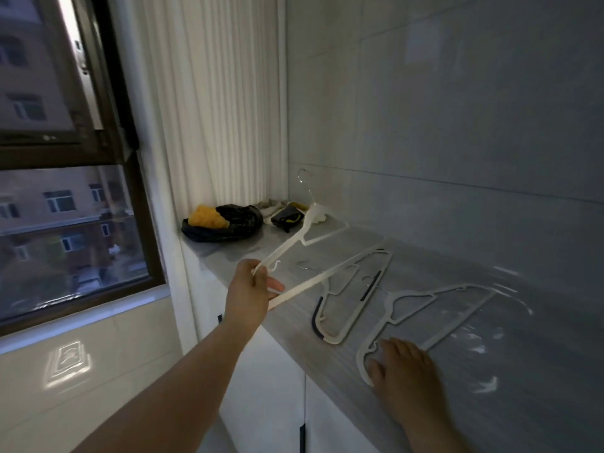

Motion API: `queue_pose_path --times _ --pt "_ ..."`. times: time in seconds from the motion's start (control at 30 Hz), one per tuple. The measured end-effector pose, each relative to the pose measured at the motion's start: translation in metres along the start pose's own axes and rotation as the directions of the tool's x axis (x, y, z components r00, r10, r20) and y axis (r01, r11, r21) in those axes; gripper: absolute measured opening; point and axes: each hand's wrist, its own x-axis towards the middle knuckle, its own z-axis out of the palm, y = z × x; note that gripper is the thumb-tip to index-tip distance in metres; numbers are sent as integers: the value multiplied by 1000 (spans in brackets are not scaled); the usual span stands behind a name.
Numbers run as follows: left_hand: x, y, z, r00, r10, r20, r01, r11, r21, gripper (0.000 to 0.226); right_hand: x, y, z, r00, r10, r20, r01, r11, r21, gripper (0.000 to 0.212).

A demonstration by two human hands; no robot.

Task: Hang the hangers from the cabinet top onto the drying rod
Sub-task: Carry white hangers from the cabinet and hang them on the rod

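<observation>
Right hand (pixel 405 364) lies on the cabinet top (pixel 474 371), its fingers (pixel 392 347) spread flat over one end of a pale hanger (pixel 459 320) lying there. Beside that one, a navy-trimmed hanger (pixel 372 285) also lies flat. Farther out, the left hand (pixel 251 289) has its fingers (pixel 273 284) curled round one end of a cream hanger (pixel 304 289), held tilted above the cabinet top with its hook toward the wall.

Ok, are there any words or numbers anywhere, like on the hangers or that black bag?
None: no words or numbers can be read here.
The cream hanger, blue-trimmed hanger and pale hanger show no marks.
The black bag shows no print.
The bright pattern on the wall tile looks like a blurred reflection, not letters.
</observation>
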Motion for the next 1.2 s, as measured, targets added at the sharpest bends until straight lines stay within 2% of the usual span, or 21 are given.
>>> queue_pose_path --times 0.13,0.17,0.23,0.37,0.5,0.63,0.73,0.87,0.93,1.1,1.2 --pt "-26 26 -54 997 79 -13 -79 996 43 24 -5 -14 -12 1000 -1 -24 2 999 33 46" --pt "-32 33 -68 996 86 -8 -85 995 51 26 -4 -21 -19 999 -20 -44 23 997 73 43" --pt "-43 44 -94 991 135 23 -137 984 118 26 0 -43 -36 982 -61 -177 91 981 171 25" --pt "-67 61 -148 968 227 107 -245 948 205 25 10 -105 -97 903 -81 -421 233 918 322 52" --pt "-101 72 -222 953 285 106 -302 926 225 24 5 -174 -137 882 -197 -428 361 867 344 69" --pt "-137 86 -307 960 278 27 -273 911 309 24 -23 -255 -159 895 -284 -343 418 803 424 78" --pt "-168 101 -373 966 253 -52 -221 914 341 25 -51 -322 -171 868 -368 -334 492 732 471 78" --pt "-218 124 -456 987 150 -54 -107 873 476 22 -102 -411 -180 779 -465 -421 627 597 501 70" --pt "-246 134 -490 993 100 -59 -50 826 561 20 -130 -452 -177 710 -535 -459 703 495 510 68" --pt "-317 157 -561 980 20 -197 132 676 725 20 -198 -541 -168 551 -674 -492 798 253 546 61" --pt "-356 169 -592 944 51 -326 231 603 764 20 -232 -589 -166 417 -702 -578 876 139 463 73"
